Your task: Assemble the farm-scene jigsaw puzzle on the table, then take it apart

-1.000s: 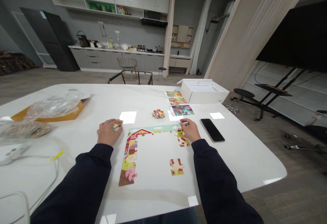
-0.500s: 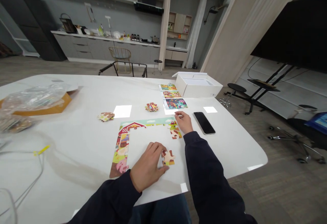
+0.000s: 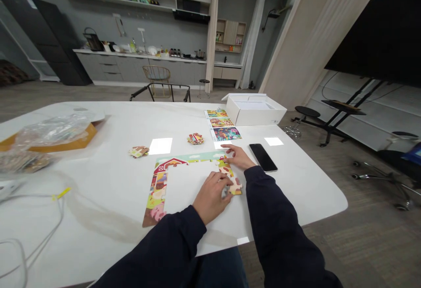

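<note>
Left hand (image 3: 212,196) narrow, holding brown-patched piece (image 3: 236,187) right of frame centre.
Right hand (image 3: 240,158) loosely spread at upper-right corner of puzzle border (image 3: 158,193); could skew joints if shoving too hard.

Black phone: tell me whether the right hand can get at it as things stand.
Likely yes: the black phone lies uncovered beside the right hand, with nothing visible between them.

A cream-and-brown puzzle piece (image 3: 236,186) is seen near the right strip's lower end of a flat, three-sided farm puzzle border (image 3: 197,157).
</note>
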{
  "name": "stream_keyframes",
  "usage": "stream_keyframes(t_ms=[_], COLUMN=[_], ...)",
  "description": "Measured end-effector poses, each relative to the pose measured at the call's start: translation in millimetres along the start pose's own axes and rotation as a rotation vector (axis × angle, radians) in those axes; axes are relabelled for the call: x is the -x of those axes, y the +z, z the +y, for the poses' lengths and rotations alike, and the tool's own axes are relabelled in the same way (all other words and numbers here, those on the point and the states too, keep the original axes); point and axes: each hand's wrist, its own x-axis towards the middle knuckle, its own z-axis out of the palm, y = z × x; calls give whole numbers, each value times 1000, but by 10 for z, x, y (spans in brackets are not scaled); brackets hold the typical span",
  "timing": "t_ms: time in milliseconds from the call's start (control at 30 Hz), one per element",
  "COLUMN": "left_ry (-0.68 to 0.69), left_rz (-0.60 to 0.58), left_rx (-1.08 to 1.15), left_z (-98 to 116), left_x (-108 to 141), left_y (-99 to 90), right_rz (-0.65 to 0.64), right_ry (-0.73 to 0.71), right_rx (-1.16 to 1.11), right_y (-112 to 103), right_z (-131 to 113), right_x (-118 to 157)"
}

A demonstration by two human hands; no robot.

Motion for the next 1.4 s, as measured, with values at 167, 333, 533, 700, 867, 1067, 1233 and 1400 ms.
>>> stream_keyframes(t_ms=[167,333,533,700,867,1067,1233,1400], left_ry=[-49,-67,-65,-65,-81,-88,-95,-115], left_rz=[-22,-47,15,22,26,40,34,13], left_rx=[-119,-132,-51,-35,-26,-2,-32,-28], left_z=[-37,-53,-34,-46,-48,-2,-1,3], left_x=[-105,-71,-80,-93,-101,-97,-98,-97], left_y=[157,143,134,159,176,170,175,167], right_rz=[17,25,33,29,31,25,18,15], right_ry=[32,47,50,30,34,56,71,70], right_rx=[4,3,-3,-4,6,32,39,41], right_y=[38,49,65,70,65,57,55,50], right_z=[5,18,28,10,-7,-27,-34,-37], right_x=[0,-10,-14,-11,0,8,11,15])
